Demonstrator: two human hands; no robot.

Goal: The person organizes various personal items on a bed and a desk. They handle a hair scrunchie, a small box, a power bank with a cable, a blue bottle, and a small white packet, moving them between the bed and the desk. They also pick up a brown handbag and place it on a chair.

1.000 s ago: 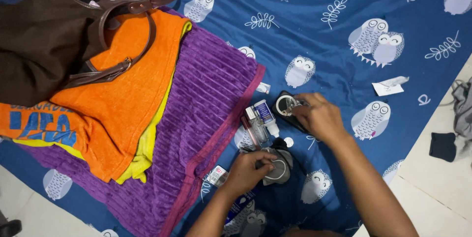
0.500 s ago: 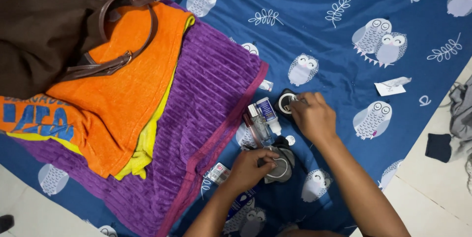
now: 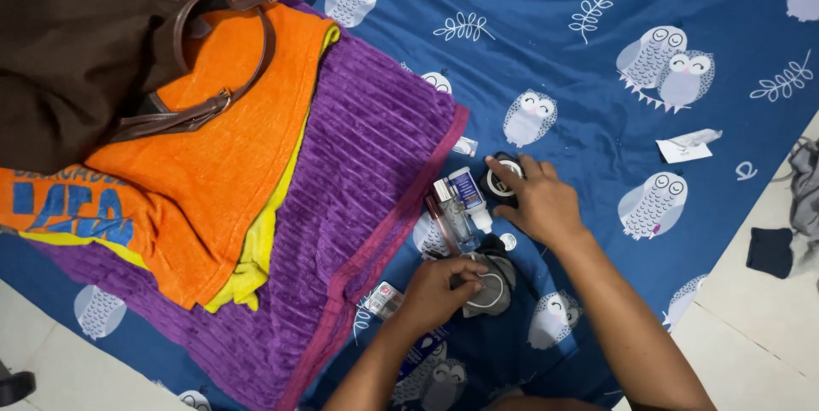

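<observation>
Right hand (image 3: pixel 536 199) cups a small round black case (image 3: pixel 502 179), likely light, rigid, best gripped by its rim; left hand (image 3: pixel 437 290) pinches a soft grey pouch (image 3: pixel 492 285).

A small round black case with a pale ring on its top (image 3: pixel 502 179) lies flat on the blue owl-printed bedsheet (image 3: pixel 580 70), half covered by the right hand (image 3: pixel 536 199) — its far edge and ring showing. Just below it, a crumpled dark grey cloth pouch with a thin white cord looped across it (image 3: pixel 490 285) — possibly a face mask — lies bunched under the left hand (image 3: pixel 435 290).
</observation>
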